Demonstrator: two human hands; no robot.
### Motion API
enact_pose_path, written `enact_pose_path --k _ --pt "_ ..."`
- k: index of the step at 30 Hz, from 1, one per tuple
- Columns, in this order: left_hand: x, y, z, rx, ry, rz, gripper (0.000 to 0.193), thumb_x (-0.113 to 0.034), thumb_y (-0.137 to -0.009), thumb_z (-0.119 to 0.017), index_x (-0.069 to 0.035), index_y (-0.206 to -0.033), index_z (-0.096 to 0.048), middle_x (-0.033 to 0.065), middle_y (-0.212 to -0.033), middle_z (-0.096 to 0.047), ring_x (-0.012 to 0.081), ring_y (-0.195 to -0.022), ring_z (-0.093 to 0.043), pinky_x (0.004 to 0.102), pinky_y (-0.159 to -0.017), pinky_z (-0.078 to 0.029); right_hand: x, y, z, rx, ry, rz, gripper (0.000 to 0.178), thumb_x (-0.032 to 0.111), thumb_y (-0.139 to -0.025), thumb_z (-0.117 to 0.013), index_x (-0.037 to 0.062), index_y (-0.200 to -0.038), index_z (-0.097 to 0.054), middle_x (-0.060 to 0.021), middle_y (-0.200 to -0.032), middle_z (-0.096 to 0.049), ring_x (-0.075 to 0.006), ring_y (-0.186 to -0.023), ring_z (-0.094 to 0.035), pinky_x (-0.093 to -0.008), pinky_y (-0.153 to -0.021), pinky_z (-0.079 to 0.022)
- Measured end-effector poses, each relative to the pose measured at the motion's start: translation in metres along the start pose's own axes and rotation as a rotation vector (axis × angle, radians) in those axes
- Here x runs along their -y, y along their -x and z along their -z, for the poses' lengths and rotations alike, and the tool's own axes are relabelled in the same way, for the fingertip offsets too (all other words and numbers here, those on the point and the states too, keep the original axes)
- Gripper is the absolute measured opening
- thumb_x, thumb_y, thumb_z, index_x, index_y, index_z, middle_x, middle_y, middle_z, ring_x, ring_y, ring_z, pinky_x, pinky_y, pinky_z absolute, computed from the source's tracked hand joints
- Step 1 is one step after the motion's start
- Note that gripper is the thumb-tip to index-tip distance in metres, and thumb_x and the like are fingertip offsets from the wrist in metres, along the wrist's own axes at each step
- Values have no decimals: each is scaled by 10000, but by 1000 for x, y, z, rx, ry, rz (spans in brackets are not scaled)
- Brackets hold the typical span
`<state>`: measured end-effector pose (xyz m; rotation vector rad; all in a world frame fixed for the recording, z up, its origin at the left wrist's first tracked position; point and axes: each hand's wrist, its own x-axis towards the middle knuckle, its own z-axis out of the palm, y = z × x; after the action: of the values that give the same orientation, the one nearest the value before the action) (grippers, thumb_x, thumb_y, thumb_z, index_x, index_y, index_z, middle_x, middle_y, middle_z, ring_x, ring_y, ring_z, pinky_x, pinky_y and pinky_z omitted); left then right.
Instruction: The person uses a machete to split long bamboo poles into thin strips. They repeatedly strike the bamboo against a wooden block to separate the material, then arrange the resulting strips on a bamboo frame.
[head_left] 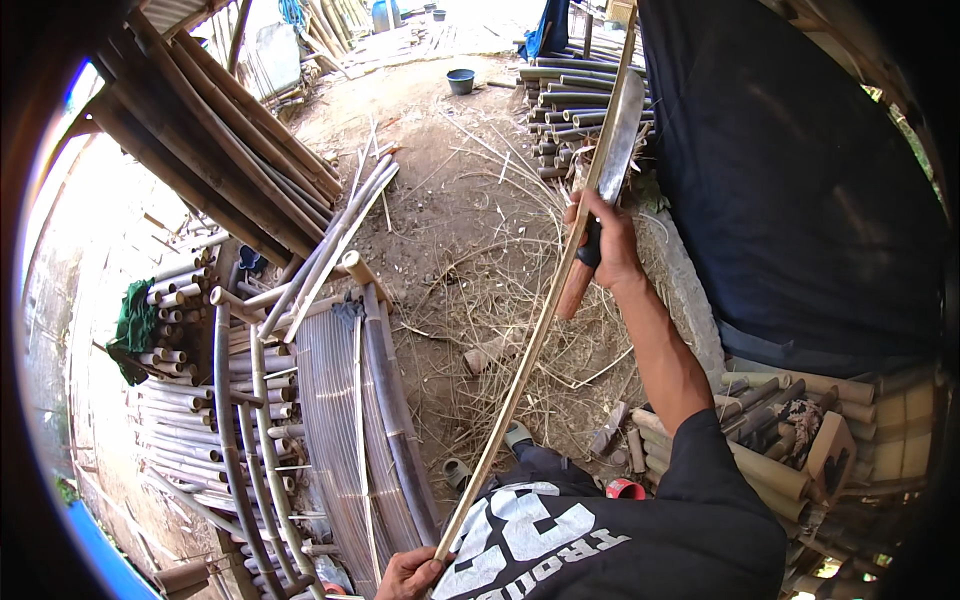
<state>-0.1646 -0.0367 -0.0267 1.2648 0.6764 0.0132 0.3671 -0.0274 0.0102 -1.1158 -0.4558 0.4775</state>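
Note:
A long, narrow bamboo strip runs slantwise from the bottom middle up past the top right. Its near end is gripped in my left hand, fingers closed, in front of my dark shirt. Farther up, my right hand is wrapped round the black grip of a machete, its broad blade pointing away from me. The strip lies along the left side of the blade and passes against the right hand's fingers. A brown wooden piece shows just below that grip; I cannot tell whether it belongs to the handle.
Bamboo shavings litter the dirt floor ahead. Stacked bamboo poles lie at far right, beside a large dark sheet. On my left stand a bamboo rack and a ribbed translucent panel. A dark bucket sits farther off.

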Motion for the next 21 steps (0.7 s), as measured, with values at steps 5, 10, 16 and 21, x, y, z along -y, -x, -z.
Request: enact_pose_path --k 5,10,16,21 --pt "-12 -53 30 280 -182 -89 565 -338 -948 -587 17 -1368 -459 183 -1190 -606 241 -1140 -564 395 -967 -465 -16 46 -42 132 177 -68 277 308 -876 -709 49 -801 -647 -62 -657 -665 -75 -488 -555 -229 -417 -442" --pt "-103 -181 -23 167 325 -427 533 -356 -987 -528 32 -1341 -434 105 -988 -628 178 -833 -652 301 -742 -543 -33 111 -96 397 304 -103 316 339 -903 -687 25 -870 -674 -36 -685 -648 -70 -529 -553 -228 -479 -438" --pt "-146 -197 -20 -138 451 -358 295 -225 -1025 -486 -17 -1205 -593 -8 -695 -549 39 -480 -418 180 -408 -312 -35 106 -70 462 1116 616 467 526 -906 -598 60 -930 -594 -30 -655 -585 -170 -577 -627 -315 -516 -513" --pt "-127 -180 -29 -183 247 -260 320 -222 -1026 -486 -24 -1258 -585 -47 -627 -465 21 -502 -384 176 -438 -295 -63 91 -62 484 1246 724 512 580 -914 -530 75 -831 -549 -59 -622 -573 -201 -491 -597 -363 -435 -506"
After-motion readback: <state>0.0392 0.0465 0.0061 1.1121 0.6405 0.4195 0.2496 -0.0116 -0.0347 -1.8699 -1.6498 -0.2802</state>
